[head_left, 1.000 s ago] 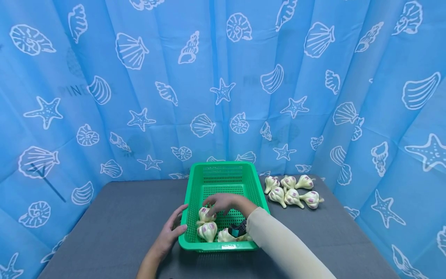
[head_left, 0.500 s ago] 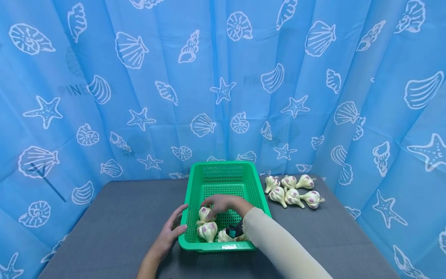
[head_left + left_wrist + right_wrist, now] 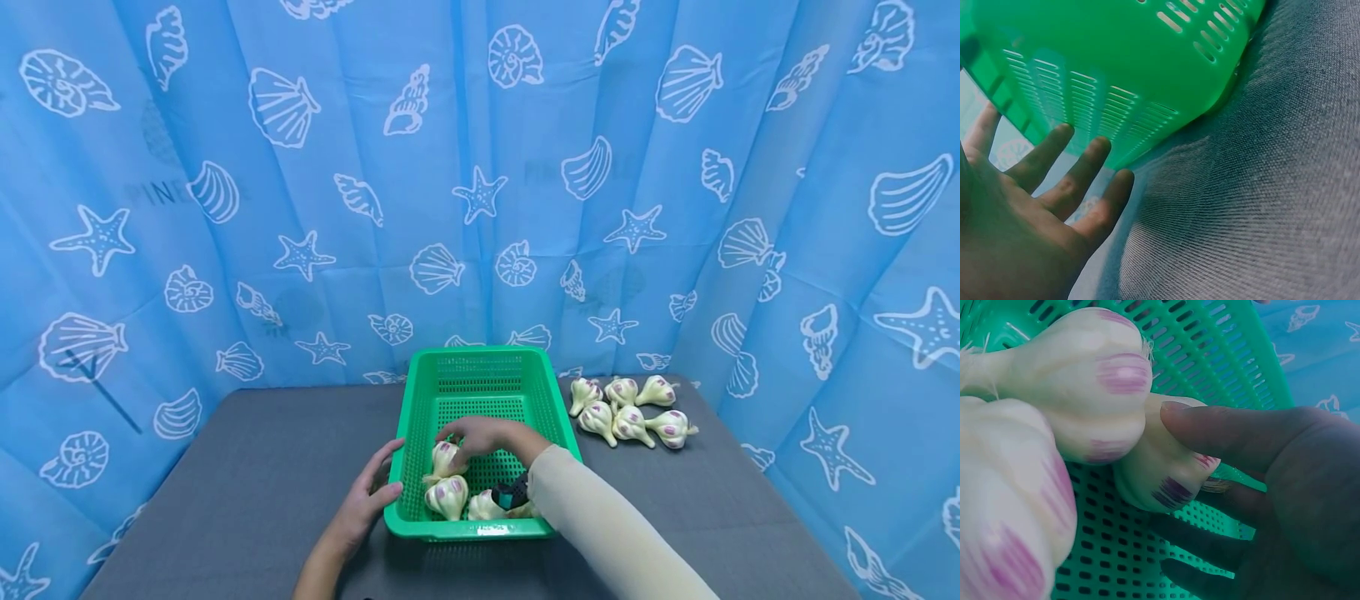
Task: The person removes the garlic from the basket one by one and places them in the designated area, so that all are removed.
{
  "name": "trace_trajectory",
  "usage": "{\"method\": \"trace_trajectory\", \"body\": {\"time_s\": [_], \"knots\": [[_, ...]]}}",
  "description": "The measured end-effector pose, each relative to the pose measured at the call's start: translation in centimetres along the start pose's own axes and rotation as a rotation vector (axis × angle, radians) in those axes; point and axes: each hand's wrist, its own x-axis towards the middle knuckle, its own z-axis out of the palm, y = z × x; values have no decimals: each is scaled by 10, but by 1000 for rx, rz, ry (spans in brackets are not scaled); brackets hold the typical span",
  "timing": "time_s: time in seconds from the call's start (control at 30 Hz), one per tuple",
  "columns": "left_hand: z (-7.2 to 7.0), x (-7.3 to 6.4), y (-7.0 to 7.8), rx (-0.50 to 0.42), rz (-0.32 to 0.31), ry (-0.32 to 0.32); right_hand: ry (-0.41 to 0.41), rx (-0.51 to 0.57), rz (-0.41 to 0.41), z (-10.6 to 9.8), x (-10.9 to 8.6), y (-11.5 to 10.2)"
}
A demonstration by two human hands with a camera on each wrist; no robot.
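Observation:
Inside the green plastic basket [image 3: 408, 492], my right hand [image 3: 483, 437] holds a garlic bulb [image 3: 446, 457] near the left wall. In the right wrist view the thumb [image 3: 1216, 428] lies across that garlic bulb [image 3: 1166, 462], while the fingers reach round its root end, partly hidden. Another garlic bulb [image 3: 447, 497] sits just in front of it, and a further one [image 3: 486, 507] lies by the near wall, partly covered by the wrist. My left hand [image 3: 363, 504] rests at the basket's left side, thumb by the rim, its fingers spread fairly straight along the outer wall [image 3: 1122, 69].
Several more garlic bulbs [image 3: 630, 425] lie in two rows on the grey-covered table [image 3: 292, 467], right of the basket. A blue curtain [image 3: 480, 233] with white shell prints hangs behind and along both sides.
The right hand has shifted only slightly, and the garlic bulb at its fingers has turned and moved a little to the right. The left hand and basket stay put.

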Motion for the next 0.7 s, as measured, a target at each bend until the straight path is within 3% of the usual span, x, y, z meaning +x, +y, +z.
{"method": "trace_trajectory", "body": {"time_s": [0.47, 0.7], "knots": [[0, 0, 0, -3, 15, -4, 115, 78, -28, -8, -16, 16], [2, -1, 1, -1, -8, 30, 146, 132, -35, -13, -23, 21]]}}
